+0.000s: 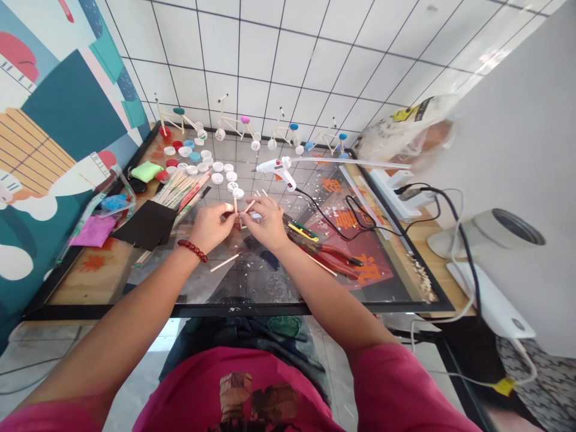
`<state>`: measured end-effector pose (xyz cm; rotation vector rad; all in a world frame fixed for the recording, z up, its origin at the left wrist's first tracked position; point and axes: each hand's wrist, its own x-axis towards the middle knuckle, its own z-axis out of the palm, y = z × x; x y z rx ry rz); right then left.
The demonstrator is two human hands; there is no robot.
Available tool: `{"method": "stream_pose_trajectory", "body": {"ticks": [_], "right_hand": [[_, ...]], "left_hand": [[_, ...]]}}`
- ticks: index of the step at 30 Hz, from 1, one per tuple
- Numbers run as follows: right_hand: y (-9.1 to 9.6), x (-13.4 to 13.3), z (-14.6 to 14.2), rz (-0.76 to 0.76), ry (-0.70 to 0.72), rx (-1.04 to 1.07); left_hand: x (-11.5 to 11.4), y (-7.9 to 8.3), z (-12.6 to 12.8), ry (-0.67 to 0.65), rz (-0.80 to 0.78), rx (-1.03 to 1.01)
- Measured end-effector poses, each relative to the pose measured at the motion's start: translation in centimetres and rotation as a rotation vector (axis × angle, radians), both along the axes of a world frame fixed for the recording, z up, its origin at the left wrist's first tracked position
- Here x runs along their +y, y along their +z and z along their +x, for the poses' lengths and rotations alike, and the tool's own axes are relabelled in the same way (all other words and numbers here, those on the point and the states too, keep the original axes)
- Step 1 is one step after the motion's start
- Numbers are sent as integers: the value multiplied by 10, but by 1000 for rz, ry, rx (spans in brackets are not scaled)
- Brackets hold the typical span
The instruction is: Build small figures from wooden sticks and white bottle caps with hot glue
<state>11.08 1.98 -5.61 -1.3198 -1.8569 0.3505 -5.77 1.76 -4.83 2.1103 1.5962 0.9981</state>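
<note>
My left hand (211, 225), with a red bead bracelet at the wrist, and my right hand (266, 223) meet over the glass-topped table (270, 309). Both pinch thin wooden sticks (246, 208) and a small red piece between the fingertips. A white bottle cap (238, 193) lies just beyond the fingers. A loose stick (224, 263) rests on the glass below my left hand.
A white glue gun (278, 168) stands behind my hands, its black cord running right. Red-handled pliers (335, 257) lie right of my right hand. Bottle caps (194, 157), a bundle of sticks (180, 189), black card (146, 225) sit left. Several stick-and-cap bicycles (234, 125) line the wall.
</note>
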Motion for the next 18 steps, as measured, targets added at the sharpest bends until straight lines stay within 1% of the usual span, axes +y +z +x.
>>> {"method": "stream_pose_trajectory", "body": {"ticks": [10, 18], "right_hand": [[1, -1, 0, -4, 0, -13], [2, -1, -1, 1, -12, -13]], "left_hand": [[0, 0, 0, 0, 21, 14], [0, -1, -1, -20, 14, -16]]}}
